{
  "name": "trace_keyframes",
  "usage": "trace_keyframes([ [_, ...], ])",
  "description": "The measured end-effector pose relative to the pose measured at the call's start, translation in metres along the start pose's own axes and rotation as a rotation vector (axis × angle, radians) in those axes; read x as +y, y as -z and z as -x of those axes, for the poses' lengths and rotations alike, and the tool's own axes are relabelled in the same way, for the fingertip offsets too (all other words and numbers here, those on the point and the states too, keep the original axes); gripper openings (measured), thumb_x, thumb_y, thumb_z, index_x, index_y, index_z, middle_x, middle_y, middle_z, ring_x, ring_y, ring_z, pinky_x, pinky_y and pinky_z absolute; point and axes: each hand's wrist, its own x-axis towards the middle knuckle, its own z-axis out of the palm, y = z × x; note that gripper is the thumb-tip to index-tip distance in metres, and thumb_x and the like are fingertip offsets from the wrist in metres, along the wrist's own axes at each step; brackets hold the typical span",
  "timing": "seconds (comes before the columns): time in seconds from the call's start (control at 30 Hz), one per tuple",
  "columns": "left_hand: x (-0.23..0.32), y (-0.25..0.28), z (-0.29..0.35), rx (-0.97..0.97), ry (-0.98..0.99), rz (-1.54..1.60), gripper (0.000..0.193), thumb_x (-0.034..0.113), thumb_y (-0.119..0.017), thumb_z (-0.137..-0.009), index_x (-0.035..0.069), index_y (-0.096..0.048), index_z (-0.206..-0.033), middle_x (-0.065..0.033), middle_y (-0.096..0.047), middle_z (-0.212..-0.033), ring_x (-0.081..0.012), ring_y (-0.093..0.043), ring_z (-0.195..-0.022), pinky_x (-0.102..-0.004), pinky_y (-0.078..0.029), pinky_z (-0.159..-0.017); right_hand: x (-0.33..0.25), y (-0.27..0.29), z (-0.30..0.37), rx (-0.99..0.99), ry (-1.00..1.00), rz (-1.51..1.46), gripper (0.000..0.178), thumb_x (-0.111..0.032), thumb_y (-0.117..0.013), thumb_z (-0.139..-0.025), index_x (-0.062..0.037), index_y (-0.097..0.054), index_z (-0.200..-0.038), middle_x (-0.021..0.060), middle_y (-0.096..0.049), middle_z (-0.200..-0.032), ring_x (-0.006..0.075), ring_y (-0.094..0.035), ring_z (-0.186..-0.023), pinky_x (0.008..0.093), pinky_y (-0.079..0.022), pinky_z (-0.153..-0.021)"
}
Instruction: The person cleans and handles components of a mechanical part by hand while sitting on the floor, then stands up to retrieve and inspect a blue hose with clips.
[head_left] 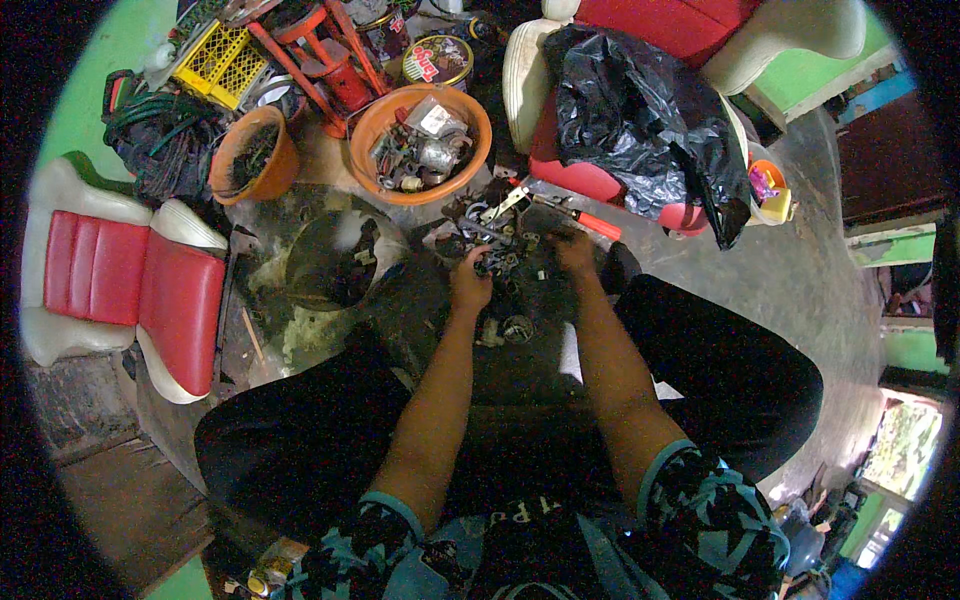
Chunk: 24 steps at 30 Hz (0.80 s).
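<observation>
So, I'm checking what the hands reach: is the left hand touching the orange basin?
Apart. The head view shows a visible gap between the left hand, beside the metal parts, and the orange basin.

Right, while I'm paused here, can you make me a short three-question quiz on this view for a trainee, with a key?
1. True or false: the black plastic bag lies on a red-and-white seat.
2. Beside the pile of small parts on the floor, which of the person's hands is nearer the red handle?
3. What does the wide orange basin hold?
A) folded cloth
B) assorted items
C) clear water

Key:
1. True.
2. The right hand.
3. B.
</observation>
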Motion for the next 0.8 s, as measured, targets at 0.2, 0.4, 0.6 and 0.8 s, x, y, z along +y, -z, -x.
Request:
trace_keyframes([
  [0.2,-0.021,0.009,0.004,0.013,0.003,0.019,0.052,-0.007,-0.066,-0.072,0.019,-0.062,-0.117,-0.0154,-0.067,-0.099,-0.0357,-0.064,-0.1,-0.0413,-0.049,-0.086,-0.052,-0.031,0.032,-0.062,0.161,0.031,0.031,-0.024,-0.069,-0.084,-0.0062,-0.07,-0.109,0.0151,-0.07,-0.109,0.0269,-0.066,-0.096,0.0366,-0.05,-0.087],
  [0.4,0.002,-0.006,-0.006,-0.06,0.018,0.005,0.051,-0.007,-0.066,-0.073,0.02,-0.063,-0.116,-0.0151,-0.067,-0.098,-0.0352,-0.065,-0.096,-0.041,-0.05,-0.084,-0.037,-0.007,0.017,-0.213,0.184,0.205,0.038,-0.019,-0.069,-0.081,-0.0147,-0.068,-0.119,0.0135,-0.069,-0.111,0.025,-0.064,-0.102,0.0353,-0.048,-0.092],
  [0.6,-0.004,-0.002,-0.006,-0.031,0.037,-0.007,0.048,-0.004,-0.068,-0.074,0.019,-0.063,-0.115,-0.0163,-0.067,-0.099,-0.0354,-0.065,-0.098,-0.0416,-0.05,-0.083,-0.063,-0.005,0.034,-0.467,0.26,0.146,0.052,-0.008,-0.072,-0.072,-0.0106,-0.064,-0.123,0.0126,-0.069,-0.114,0.0237,-0.064,-0.102,0.0338,-0.049,-0.093],
  [0.8,-0.012,-0.002,-0.005,-0.033,-0.02,0.038,0.044,-0.002,-0.069,-0.077,0.015,-0.063,-0.117,-0.0174,-0.068,-0.103,-0.0346,-0.064,-0.101,-0.0411,-0.05,-0.087,-0.064,-0.01,0.044,-0.308,0.368,0.251,0.054,-0.006,-0.073,-0.072,-0.0076,-0.061,-0.124,0.0127,-0.069,-0.111,0.0248,-0.066,-0.101,0.0361,-0.05,-0.093],
])
